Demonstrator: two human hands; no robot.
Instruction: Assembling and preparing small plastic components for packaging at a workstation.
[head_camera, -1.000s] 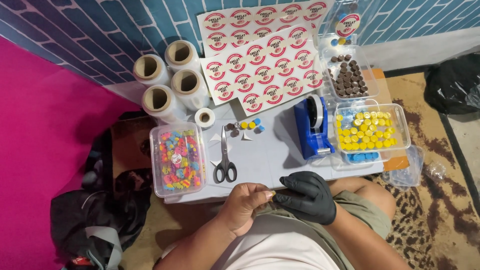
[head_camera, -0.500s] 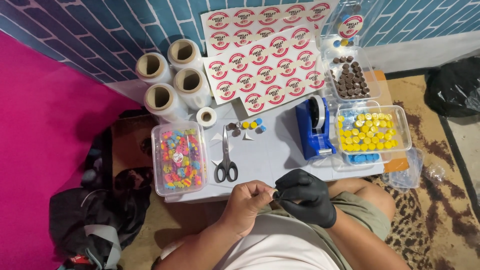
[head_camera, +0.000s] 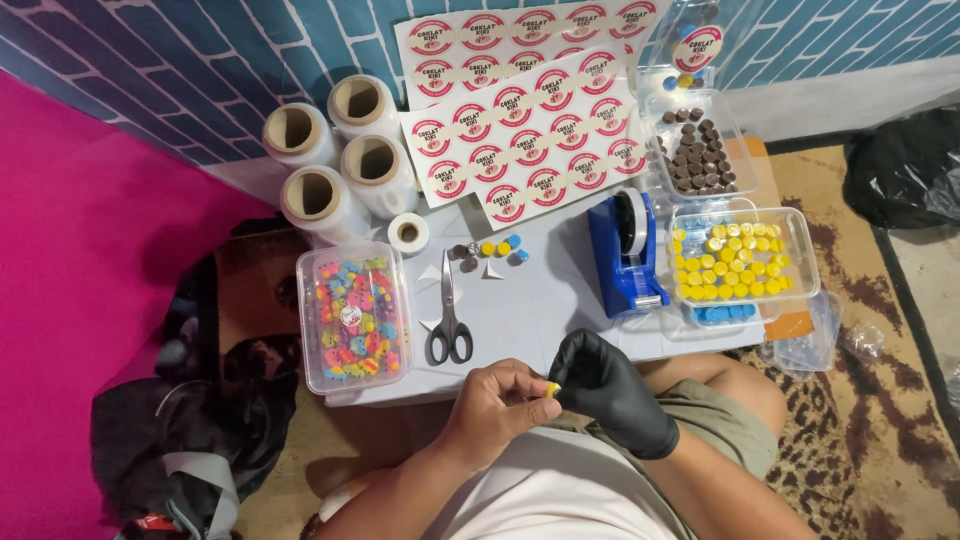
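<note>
A yellow piece (head_camera: 553, 388) is pinched between both hands, the bare left hand (head_camera: 497, 408) and the black-gloved right hand (head_camera: 608, 390), just below the bench (head_camera: 540, 310). Round red-white sticker sheets (head_camera: 525, 130) lie behind, and a clear box (head_camera: 741, 262) of yellow pieces stands at the right.

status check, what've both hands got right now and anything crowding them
Left hand bare, right hand in black glove, both pinching one small yellow piece. Held just off the table's near edge. Scissors lie closest; nothing in the way.
</note>
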